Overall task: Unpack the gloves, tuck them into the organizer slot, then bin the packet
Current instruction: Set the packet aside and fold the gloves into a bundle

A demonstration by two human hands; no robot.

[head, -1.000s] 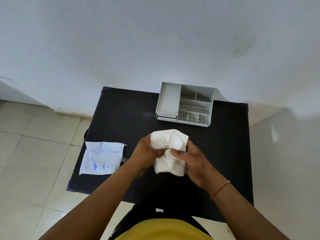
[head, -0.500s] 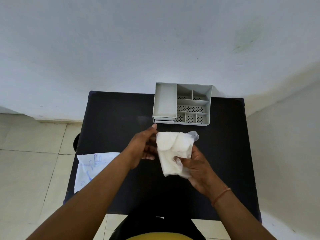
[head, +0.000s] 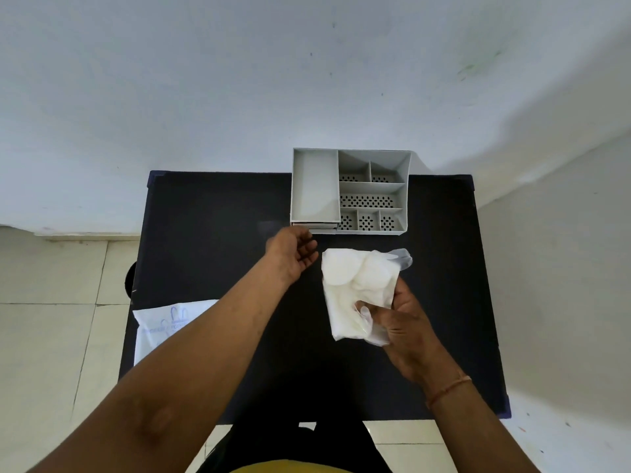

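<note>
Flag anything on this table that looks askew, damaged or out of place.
Only the packet: it hangs over the left edge of the black table, partly hidden by the left forearm, so it could slip off. The gloves are bunched in the right hand; the organizer sits square. Nothing looks damaged or spilled.

Both forearms are bare, with no sleeves reaching them; a thin orange thread band circles the right wrist; a yellow garment shows at the bottom edge of view; dark trousers cover the legs below the table.
</note>
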